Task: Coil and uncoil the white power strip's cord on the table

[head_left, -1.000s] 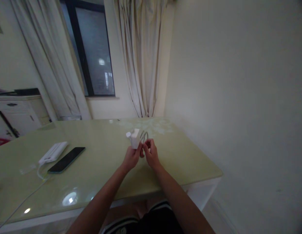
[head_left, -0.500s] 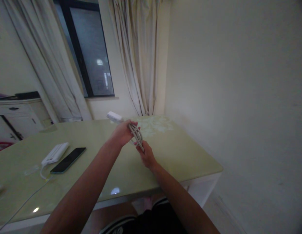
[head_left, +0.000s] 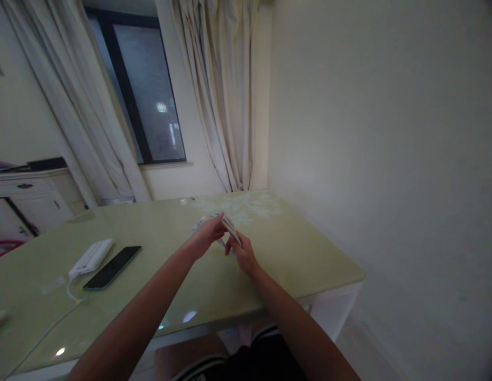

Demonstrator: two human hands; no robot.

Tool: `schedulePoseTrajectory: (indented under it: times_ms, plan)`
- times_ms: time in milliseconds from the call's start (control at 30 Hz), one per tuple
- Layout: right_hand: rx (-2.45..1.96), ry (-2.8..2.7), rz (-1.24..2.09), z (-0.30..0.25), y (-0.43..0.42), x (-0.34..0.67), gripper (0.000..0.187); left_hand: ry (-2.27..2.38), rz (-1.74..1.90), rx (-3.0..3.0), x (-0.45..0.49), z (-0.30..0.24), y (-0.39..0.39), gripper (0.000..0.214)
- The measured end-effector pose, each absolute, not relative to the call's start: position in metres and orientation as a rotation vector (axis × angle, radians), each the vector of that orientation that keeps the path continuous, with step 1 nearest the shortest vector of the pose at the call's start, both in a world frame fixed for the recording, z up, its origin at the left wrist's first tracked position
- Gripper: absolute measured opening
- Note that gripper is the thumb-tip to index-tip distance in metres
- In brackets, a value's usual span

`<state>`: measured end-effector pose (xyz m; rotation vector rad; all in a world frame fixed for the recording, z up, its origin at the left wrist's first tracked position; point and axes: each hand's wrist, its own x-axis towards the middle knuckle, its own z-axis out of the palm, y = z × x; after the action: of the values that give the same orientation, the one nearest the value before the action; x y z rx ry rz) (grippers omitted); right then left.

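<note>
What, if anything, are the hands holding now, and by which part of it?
A looped pale cable: the left hand holds the bundle near its far end, the right hand at its near end.

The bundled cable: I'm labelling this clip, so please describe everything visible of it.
The cable is pale grey, apparently flexible plastic, its strands bunched close together. It slants above the green tabletop, its upper end in the left hand, its lower end in the right hand. A whitish piece shows beyond the left hand; any join is hidden.
</note>
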<state>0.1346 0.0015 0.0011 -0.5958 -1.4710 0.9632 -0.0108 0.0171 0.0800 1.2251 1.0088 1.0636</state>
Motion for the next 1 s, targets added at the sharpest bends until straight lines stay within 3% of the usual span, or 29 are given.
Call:
schedulePoseTrajectory:
  times_ms: [133,333,467,533,733,1000]
  plan:
    - [-0.577,-1.313,1.076,0.006,0.001,0.14,0.041,1.107,0.979,1.359,-0.023,0.078,0.008,0.07]
    - [-0.423,-0.973,1.298,0.026,0.007,0.138,0.048,0.956,0.876,2.074,-0.025,0.057,-0.025,0.055]
    - [-0.442,-0.859,1.457,0.057,0.01,0.135,0.044,1.027,0.976,2.25,-0.012,0.032,-0.032,0.085]
    - [-0.468,-0.831,1.539,0.07,0.011,0.136,0.041,1.096,1.048,2.209,-0.004,0.028,-0.031,0.08]
    - [-0.501,-0.839,1.636,0.088,0.016,0.149,0.028,1.156,1.185,2.07,0.002,0.046,-0.03,0.035]
    - [-0.572,-1.252,1.437,0.103,0.015,0.16,0.036,0.904,1.357,1.538,0.006,0.078,-0.035,0.042]
